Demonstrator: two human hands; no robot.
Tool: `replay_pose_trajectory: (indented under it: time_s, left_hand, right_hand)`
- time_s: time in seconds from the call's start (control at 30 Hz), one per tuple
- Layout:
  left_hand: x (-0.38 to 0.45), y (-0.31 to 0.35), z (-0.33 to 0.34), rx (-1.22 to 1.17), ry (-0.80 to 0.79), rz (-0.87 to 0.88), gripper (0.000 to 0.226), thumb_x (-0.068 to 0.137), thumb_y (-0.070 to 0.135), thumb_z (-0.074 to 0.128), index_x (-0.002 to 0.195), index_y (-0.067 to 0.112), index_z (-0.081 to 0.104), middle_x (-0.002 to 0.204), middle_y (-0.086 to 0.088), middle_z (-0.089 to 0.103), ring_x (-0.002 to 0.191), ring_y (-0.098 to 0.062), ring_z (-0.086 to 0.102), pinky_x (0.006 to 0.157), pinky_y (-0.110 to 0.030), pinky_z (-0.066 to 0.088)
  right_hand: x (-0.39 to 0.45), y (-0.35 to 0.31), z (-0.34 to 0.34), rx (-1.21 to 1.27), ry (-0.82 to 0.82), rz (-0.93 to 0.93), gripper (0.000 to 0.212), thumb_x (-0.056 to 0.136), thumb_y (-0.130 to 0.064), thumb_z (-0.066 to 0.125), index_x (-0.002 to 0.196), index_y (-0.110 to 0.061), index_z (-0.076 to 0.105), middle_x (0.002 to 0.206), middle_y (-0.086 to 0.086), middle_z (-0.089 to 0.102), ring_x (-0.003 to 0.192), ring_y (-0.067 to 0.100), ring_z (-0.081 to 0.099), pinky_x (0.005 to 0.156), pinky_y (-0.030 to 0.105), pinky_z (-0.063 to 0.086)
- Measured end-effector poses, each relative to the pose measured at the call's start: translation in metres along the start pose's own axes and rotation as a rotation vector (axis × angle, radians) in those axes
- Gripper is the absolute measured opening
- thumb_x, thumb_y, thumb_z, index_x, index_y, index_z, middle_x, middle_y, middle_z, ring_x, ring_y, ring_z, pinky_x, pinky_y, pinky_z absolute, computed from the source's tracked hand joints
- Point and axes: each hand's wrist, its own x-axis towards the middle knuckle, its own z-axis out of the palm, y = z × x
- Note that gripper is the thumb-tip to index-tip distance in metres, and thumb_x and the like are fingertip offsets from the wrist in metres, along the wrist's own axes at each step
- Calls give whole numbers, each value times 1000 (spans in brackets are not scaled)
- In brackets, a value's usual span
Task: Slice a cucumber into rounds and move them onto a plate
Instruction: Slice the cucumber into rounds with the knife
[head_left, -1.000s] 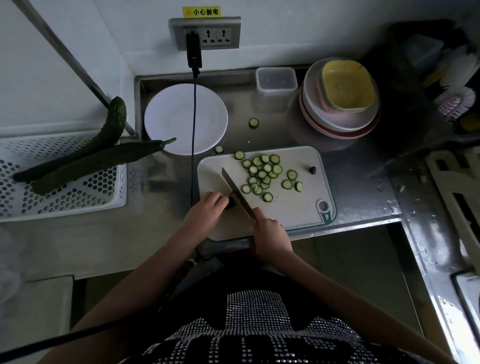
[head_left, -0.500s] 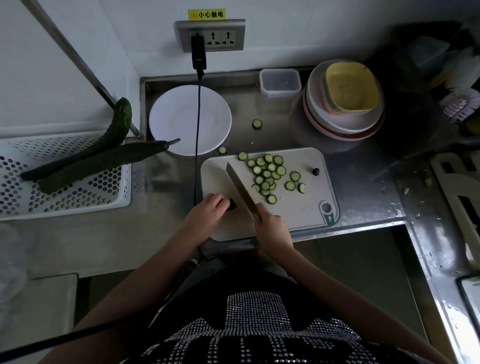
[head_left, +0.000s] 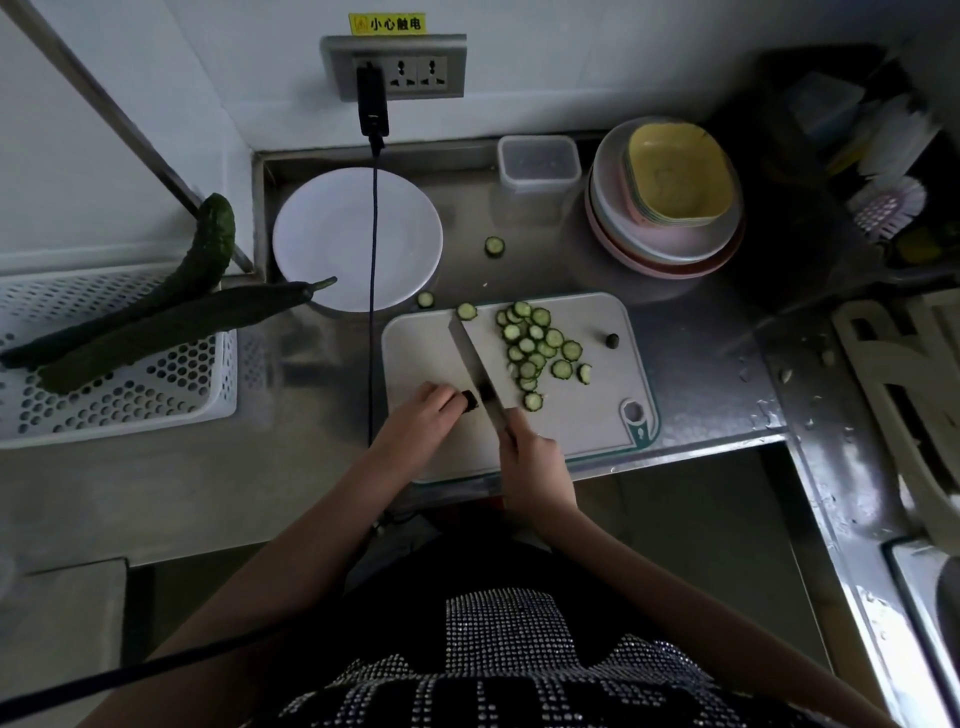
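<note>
The last stub of cucumber (head_left: 470, 401) is pinched under the curled fingers of the left hand (head_left: 423, 410) on the cutting board (head_left: 582, 415), while the knife (head_left: 475, 364) is gripped at its handle by the right hand (head_left: 530, 452). The blade lies just right of the stub, running away from the body. Cut rounds (head_left: 535, 348) lie right of the blade; the plate (head_left: 332, 234) on the table is bare
</note>
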Motion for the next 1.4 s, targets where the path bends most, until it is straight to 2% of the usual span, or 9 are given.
replay_pose_trajectory:
  time_s: [0.13, 0.43, 0.57, 0.77, 0.9, 1.0, 1.1, 1.2, 1.4]
  left_hand:
    - [0, 3, -4, -4, 32, 18, 38, 52, -9, 82, 86, 1, 68, 85, -11, 63, 76, -29, 63, 49, -29, 50]
    - [3, -4, 7, -58, -5, 94, 43, 68, -7, 72, 109, 1, 63, 97, -11, 59, 91, -26, 50, 65, -40, 54]
    - [5, -4, 3, -23, -33, 93, 42, 65, -5, 74, 105, 3, 62, 94, -10, 59, 88, -27, 54, 70, -38, 53]
    - [4, -4, 2, -8, -38, 106, 42, 62, -8, 76, 102, 1, 64, 94, -12, 61, 86, -27, 55, 66, -37, 54]
    - [5, -5, 2, -9, -19, 127, 39, 64, -6, 75, 101, 1, 64, 92, -12, 61, 86, -28, 56, 67, -37, 55]
    - [5, -6, 1, -6, -29, 133, 27, 75, 0, 57, 102, 1, 61, 92, -13, 60, 87, -28, 56, 67, -39, 55]
    - [6, -7, 2, 12, -40, 134, 29, 80, 8, 42, 101, 1, 62, 91, -13, 60, 87, -29, 57, 70, -37, 55]
    - [6, -7, 2, 34, -31, 141, 31, 80, 8, 41, 99, 1, 64, 90, -13, 61, 86, -29, 58, 72, -36, 55]
    - [5, -7, 5, 56, -21, 125, 25, 74, 1, 46, 94, 1, 62, 92, -14, 60, 87, -27, 54, 63, -36, 55]
  right_hand:
    - [-2, 1, 0, 28, 13, 13, 14, 99, -17, 35, 108, -18, 45, 73, 16, 61, 68, 36, 57, 57, 42, 46]
    - [-3, 3, 0, -91, -27, -62, 13, 99, -19, 36, 110, -16, 43, 79, 19, 62, 71, 39, 59, 60, 43, 49]
    - [-2, 4, 0, -155, -46, -81, 17, 100, -18, 37, 115, -14, 43, 84, 21, 64, 77, 41, 61, 62, 43, 48]
    - [-1, 5, 2, -280, -60, -118, 21, 102, -20, 34, 118, -10, 41, 87, 22, 65, 79, 42, 62, 57, 37, 37]
    - [0, 6, 4, -300, -74, -131, 22, 102, -19, 34, 120, -8, 40, 87, 22, 64, 79, 41, 62, 57, 37, 37]
    - [1, 7, 5, -307, -77, -143, 22, 102, -18, 34, 120, -7, 39, 86, 22, 64, 78, 40, 62, 57, 37, 38]
    - [2, 6, 4, -309, -80, -140, 21, 102, -19, 34, 119, -7, 39, 87, 22, 64, 78, 40, 63, 57, 37, 39]
    - [3, 5, 4, -307, -91, -124, 18, 102, -19, 34, 116, -8, 39, 88, 22, 65, 79, 40, 63, 58, 39, 40]
    - [6, 9, 4, -333, -152, -84, 11, 98, -8, 35, 108, -9, 37, 89, 23, 64, 81, 41, 63, 58, 40, 40]
